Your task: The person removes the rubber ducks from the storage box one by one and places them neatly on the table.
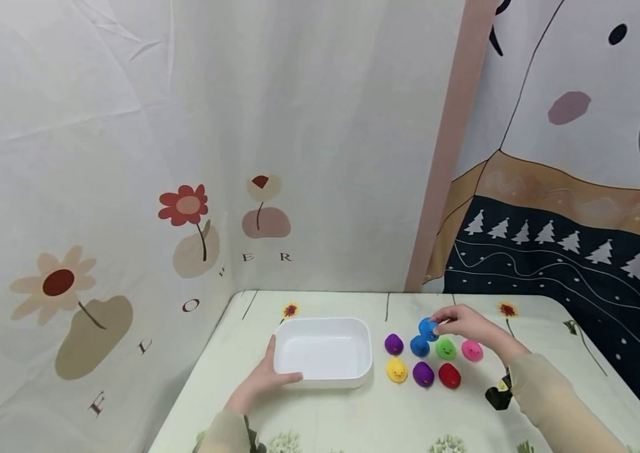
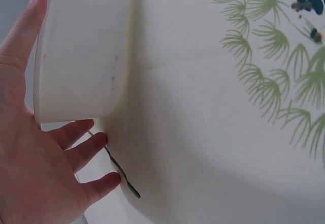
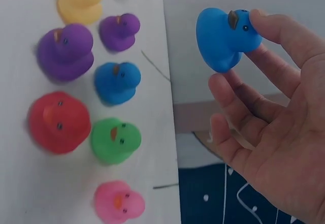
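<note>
My right hand (image 1: pixel 458 322) pinches a blue rubber duck (image 3: pixel 219 38) by its head, between thumb and fingertips. In the right wrist view the duck is up off the table, above another blue duck (image 3: pixel 118 83). A white rectangular tub (image 1: pixel 323 353) stands left of the ducks, with nothing seen inside. Around its near left corner lies my left hand (image 1: pixel 265 372), thumb along the front wall and fingers at the left side. The left wrist view shows that hand's fingers (image 2: pixel 84 150) spread and fairly straight against the tub.
Several more rubber ducks stand between tub and right hand: yellow (image 1: pixel 396 370), small purple (image 1: pixel 394 344), larger purple (image 1: pixel 423 374), red (image 1: pixel 449 376), green (image 1: pixel 445 348) and pink (image 1: pixel 472 350). They rest on a flower-patterned tablecloth (image 1: pixel 353 415). Printed curtains (image 1: pixel 325 157) hang behind the table.
</note>
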The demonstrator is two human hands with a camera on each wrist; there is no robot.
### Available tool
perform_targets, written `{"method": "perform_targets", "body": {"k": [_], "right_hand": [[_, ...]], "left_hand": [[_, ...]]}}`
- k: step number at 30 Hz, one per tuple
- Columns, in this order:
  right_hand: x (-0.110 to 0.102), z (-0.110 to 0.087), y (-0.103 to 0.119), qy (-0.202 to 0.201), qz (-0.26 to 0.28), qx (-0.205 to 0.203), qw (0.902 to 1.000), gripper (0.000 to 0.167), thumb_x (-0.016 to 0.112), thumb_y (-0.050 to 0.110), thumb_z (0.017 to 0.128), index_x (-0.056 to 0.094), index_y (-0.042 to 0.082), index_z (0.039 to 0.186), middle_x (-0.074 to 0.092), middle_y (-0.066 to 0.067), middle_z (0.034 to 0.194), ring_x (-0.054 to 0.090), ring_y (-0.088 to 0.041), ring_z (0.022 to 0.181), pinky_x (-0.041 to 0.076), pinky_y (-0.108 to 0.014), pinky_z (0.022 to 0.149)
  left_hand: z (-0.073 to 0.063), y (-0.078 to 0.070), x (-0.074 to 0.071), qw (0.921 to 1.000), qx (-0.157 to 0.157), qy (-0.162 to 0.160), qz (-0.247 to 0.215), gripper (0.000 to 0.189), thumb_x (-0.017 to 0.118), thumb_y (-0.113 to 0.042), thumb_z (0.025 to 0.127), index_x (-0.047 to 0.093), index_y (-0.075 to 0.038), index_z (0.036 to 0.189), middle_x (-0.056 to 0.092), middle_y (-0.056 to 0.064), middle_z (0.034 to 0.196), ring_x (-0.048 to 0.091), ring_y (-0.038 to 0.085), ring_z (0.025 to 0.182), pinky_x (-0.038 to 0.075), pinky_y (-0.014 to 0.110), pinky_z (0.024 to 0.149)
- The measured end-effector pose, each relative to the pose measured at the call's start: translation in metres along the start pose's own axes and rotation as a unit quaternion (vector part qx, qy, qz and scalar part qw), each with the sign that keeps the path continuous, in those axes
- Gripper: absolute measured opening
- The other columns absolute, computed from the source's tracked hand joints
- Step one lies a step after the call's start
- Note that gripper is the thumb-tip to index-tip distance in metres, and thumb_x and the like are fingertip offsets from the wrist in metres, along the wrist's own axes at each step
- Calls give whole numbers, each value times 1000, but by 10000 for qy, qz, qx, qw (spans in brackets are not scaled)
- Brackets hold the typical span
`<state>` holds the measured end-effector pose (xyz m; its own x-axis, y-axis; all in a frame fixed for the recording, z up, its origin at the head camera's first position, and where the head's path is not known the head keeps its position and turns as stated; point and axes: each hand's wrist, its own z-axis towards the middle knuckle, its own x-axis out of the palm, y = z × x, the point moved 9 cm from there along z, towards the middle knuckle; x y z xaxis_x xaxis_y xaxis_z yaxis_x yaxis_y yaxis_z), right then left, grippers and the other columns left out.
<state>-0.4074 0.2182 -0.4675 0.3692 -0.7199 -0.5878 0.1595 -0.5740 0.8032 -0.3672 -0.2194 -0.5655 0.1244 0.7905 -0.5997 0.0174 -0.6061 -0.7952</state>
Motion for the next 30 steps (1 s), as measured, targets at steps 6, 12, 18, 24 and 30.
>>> {"method": "perform_targets", "body": {"k": [6, 12, 18, 24, 30], "right_hand": [[-6, -12, -13, -99, -3, 117, 9999, 35, 71, 21, 89, 66, -1, 115, 66, -9, 105, 61, -25, 97, 52, -48, 88], [-9, -22, -32, -146, -105, 387, 9991, 33, 71, 21, 88, 67, 0, 113, 65, -9, 106, 60, -23, 94, 52, -45, 85], [-15, -33, -49, -177, -196, 406, 9988, 33, 69, 19, 88, 67, -4, 112, 65, -12, 106, 59, -24, 92, 52, -45, 84], [-20, -43, -67, -234, -198, 410, 9987, 30, 69, 15, 87, 66, -6, 108, 66, -12, 103, 60, -24, 91, 53, -46, 84], [-19, -51, -85, -281, -381, 564, 9973, 30, 70, 12, 84, 66, -8, 105, 67, -12, 101, 60, -24, 90, 53, -44, 80]], "left_hand": [[-3, 3, 1, 9998, -169, 39, -19, 128, 85, -43, 71, -4, -1, 154, 18, 34, 153, 26, 50, 137, 24, 64, 107], [-7, 1, 0, 9998, -186, 55, -41, 127, 84, -42, 72, -4, -2, 154, 16, 32, 154, 24, 50, 138, 23, 66, 107], [-8, 0, 0, 9998, -197, 72, -5, 126, 84, -42, 72, -4, -1, 154, 17, 33, 153, 24, 51, 137, 23, 66, 107], [-7, -3, 0, 9998, -183, 77, -19, 126, 84, -40, 73, -4, -1, 153, 18, 33, 153, 25, 50, 137, 24, 66, 107], [-4, -4, 0, 9998, -164, 77, 18, 127, 85, -39, 72, -5, 1, 153, 19, 35, 151, 27, 51, 136, 26, 64, 107]]}}
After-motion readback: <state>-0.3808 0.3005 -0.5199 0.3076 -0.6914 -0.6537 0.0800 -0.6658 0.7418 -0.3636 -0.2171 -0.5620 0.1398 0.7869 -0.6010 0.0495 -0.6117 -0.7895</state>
